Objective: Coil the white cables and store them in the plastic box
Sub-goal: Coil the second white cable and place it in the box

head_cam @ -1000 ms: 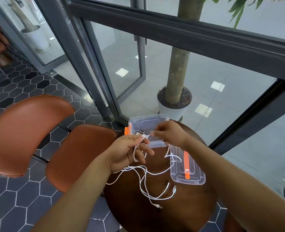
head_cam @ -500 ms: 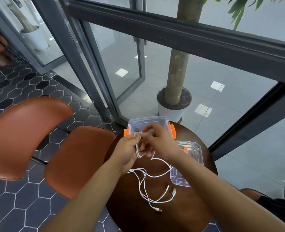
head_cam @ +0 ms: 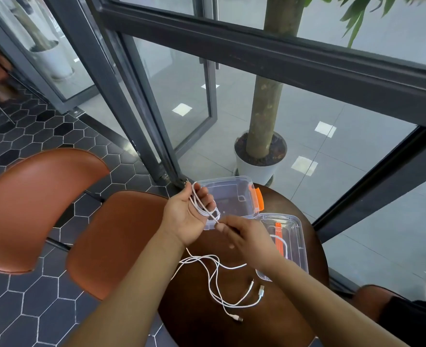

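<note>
My left hand point(head_cam: 186, 216) is held palm up over the near left corner of the clear plastic box point(head_cam: 234, 199). Loops of a white cable point(head_cam: 201, 207) are wound around its fingers. Just right of it, my right hand point(head_cam: 247, 236) pinches the same cable's free strand, which runs taut to the left fingers. More white cable point(head_cam: 219, 284) lies loose on the round dark wooden table point(head_cam: 269, 321), its plug ends near the table's middle. The box has orange latches and nothing shows inside it.
The box's clear lid point(head_cam: 297, 241) with an orange handle lies on the table right of my right hand. Two brown leather chairs point(head_cam: 111, 241) stand to the left. A potted tree point(head_cam: 259, 156) stands behind glass beyond the table.
My left hand has opened out palm up with more cable loops around its fingers. My right hand has drawn back toward me and to the right, pulling the strand taut.
</note>
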Demonstrator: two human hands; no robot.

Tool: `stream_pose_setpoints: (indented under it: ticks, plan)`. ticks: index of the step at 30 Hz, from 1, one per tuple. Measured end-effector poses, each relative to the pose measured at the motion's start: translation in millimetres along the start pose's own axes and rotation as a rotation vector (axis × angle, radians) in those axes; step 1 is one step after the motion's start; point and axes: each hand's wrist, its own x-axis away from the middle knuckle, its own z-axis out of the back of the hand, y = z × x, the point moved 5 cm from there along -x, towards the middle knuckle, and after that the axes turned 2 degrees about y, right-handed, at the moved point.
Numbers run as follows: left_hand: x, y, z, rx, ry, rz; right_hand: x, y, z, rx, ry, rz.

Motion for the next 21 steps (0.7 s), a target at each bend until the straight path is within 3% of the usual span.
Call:
stream_pose_setpoints:
  ticks: [6, 9, 13, 16, 21]
  plan:
    - [-1, 6, -7, -0.010, -0.195, 0.015, 7, 42, -7, -0.038, -0.276, -0.175]
    - [8, 3, -11, -0.089, -0.334, 0.086, 5, 65, 6, -0.179, -0.297, -0.331]
    - [17, -12, -9, -0.273, -0.442, 0.201, -17, 71, 26, -0.108, -0.329, -0.394]
    - [19, -22, -8, -0.537, -0.419, 0.187, -41, 57, 41, -0.088, -0.328, -0.443]
    - [19, -25, -4, -0.925, -0.330, 0.096, -65, 5, 54, -0.076, -0.199, -0.373]
